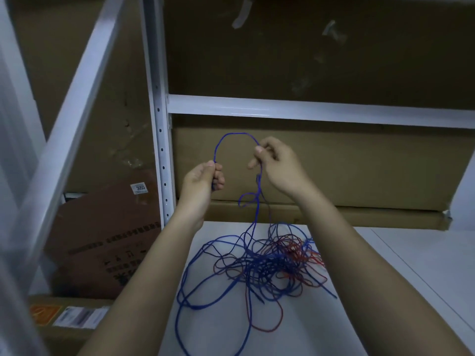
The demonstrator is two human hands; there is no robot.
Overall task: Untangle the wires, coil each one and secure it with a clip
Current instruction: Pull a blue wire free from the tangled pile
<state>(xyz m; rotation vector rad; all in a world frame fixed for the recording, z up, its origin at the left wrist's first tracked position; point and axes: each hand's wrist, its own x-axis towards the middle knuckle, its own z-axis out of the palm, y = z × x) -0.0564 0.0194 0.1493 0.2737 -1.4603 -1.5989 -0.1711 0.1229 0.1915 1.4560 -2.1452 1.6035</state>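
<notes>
Reading "3055" — label [139,187] on brown box [102,240].

One legible item: the number "3055" on a small white label [139,187], stuck to the upper corner of a brown cardboard box [102,242] that leans behind the shelf upright, to the left of and slightly below the left grip [204,179]. Finer print under the number is too small to read.

The face of the same box carries dark printed characters [120,263], below and left of the left grip; blurred, not legible.

Further down, at lower left, an orange sticker [44,313] and a white label [81,317] sit on a second carton [64,337]; their content cannot be read.
</notes>
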